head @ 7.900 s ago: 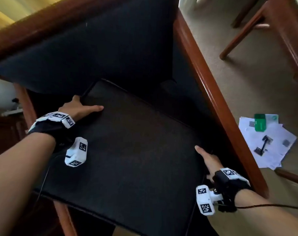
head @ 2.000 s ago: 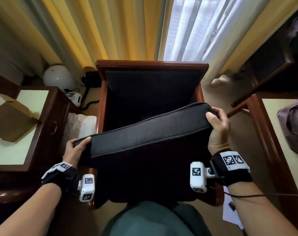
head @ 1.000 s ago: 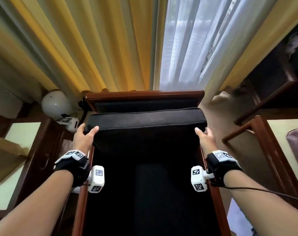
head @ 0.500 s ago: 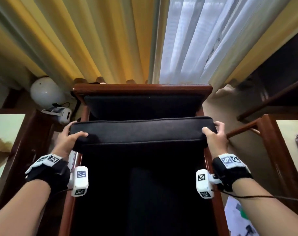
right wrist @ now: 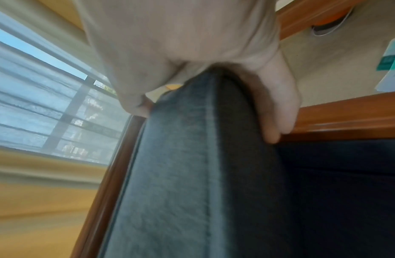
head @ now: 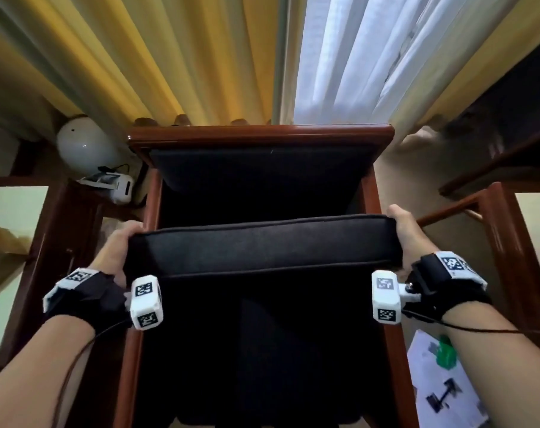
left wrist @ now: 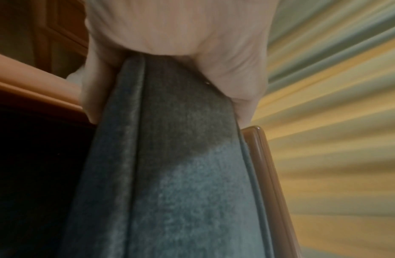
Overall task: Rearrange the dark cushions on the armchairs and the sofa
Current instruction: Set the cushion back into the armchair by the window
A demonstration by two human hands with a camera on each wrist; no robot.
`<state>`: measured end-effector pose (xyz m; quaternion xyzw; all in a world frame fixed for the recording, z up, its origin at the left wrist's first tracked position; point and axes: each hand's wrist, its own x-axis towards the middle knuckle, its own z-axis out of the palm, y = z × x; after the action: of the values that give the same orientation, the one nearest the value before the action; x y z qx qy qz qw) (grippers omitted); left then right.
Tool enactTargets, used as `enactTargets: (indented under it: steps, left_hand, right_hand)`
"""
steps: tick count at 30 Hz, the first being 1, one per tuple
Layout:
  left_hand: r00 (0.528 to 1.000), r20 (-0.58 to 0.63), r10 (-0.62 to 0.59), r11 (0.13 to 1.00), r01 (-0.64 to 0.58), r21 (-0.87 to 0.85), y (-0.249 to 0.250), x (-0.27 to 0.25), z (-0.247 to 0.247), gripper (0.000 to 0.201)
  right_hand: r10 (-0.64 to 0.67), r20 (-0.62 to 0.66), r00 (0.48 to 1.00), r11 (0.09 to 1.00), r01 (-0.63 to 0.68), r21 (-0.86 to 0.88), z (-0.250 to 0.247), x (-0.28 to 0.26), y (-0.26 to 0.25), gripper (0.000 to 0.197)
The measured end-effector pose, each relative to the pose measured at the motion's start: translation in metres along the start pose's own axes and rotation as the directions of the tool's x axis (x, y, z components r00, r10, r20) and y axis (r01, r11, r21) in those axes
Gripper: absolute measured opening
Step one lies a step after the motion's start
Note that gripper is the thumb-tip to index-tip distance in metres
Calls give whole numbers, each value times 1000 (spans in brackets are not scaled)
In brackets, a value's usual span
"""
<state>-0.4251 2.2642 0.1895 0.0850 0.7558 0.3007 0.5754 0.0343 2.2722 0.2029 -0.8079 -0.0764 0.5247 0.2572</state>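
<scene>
A dark cushion [head: 262, 245] stands on edge across the wooden armchair [head: 259, 135], its top edge level between the two armrests. My left hand [head: 120, 242] grips the cushion's left end, thumb on the near face and fingers behind; in the left wrist view the left hand [left wrist: 169, 52] wraps the cushion [left wrist: 181, 174]. My right hand [head: 400, 233] grips the right end; the right wrist view shows the right hand [right wrist: 214, 69] curled over the cushion [right wrist: 203, 174] edge. The armchair's dark back pad [head: 256, 174] shows behind. The seat below is in deep shadow.
Yellow and white curtains [head: 262, 57] hang behind the chair. A white round lamp [head: 83, 146] and a small white device [head: 120, 188] sit at the left beside a wooden side table [head: 24, 230]. Papers with a green object [head: 441, 381] lie on the floor at right.
The cushion came up off the seat and turned on edge. Over the last second both hands have drawn it back from the chair's backrest toward me and lower between the armrests.
</scene>
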Motion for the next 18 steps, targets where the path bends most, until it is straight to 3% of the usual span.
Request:
enactTargets:
  steps: [1,5,8,11,15,18]
  left_hand:
    - [999,19,-36,999,36,9,-8,-8,-3,19]
    - [979,56,-195,981,194,21,-54,-28,-25,35]
    - [978,85,-191,981,193,-24,-78,-36,-33,40]
    - [979,84,-184,980,190,-67,-82,-42,-34,34]
    - [987,49,-151,984,155,-91,-68,-51,-29,19]
    - [996,58,-74,992,79,-97,-54,-61,-35,13]
  right_hand:
    - [-1,-1,1000,1000,1,-1,-1,-2,0,27]
    - [67,121,990,997,-64,-30,-11,-7,27,18]
    - [151,184,971,988,-148,-33,-21,-17,61,26]
    - [183,176,967,983,-185,-4,-24,-27,76,20]
    - [181,120,976,979,-190,68,-28,-36,69,28]
    - [120,128,985,979,-139,152,-36,-53,61,14]
